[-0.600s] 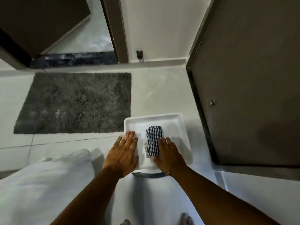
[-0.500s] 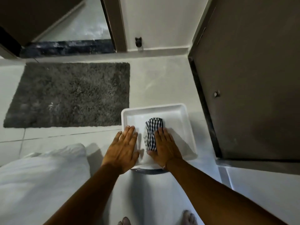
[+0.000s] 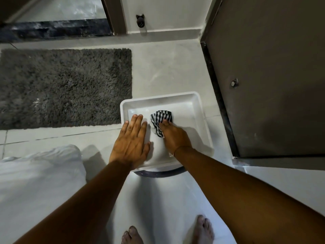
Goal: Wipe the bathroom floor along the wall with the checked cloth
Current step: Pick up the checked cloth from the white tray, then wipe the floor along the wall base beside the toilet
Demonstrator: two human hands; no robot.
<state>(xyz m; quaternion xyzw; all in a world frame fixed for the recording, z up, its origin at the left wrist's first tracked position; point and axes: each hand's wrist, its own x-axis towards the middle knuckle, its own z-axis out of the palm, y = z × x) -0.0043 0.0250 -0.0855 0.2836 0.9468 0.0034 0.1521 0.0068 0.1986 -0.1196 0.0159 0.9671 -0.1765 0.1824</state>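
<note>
The black-and-white checked cloth (image 3: 161, 120) lies bunched in a white rectangular tray (image 3: 197, 110) that rests on a dark round base. My right hand (image 3: 174, 136) has its fingers curled around the cloth's near end inside the tray. My left hand (image 3: 131, 140) lies flat with fingers spread on the tray's left rim. The pale tiled floor (image 3: 167, 67) runs to the far wall and its skirting (image 3: 167, 31).
A dark grey shaggy mat (image 3: 65, 87) lies on the floor to the left. A dark door (image 3: 272, 76) stands at the right, with a doorstop (image 3: 140, 21) on the far wall. White bedding (image 3: 35, 182) fills the lower left. My bare feet (image 3: 131, 235) show at the bottom.
My right hand went from resting flat on the cloth to curling its fingers around it, and the cloth bunched up. The camera tilted further down.
</note>
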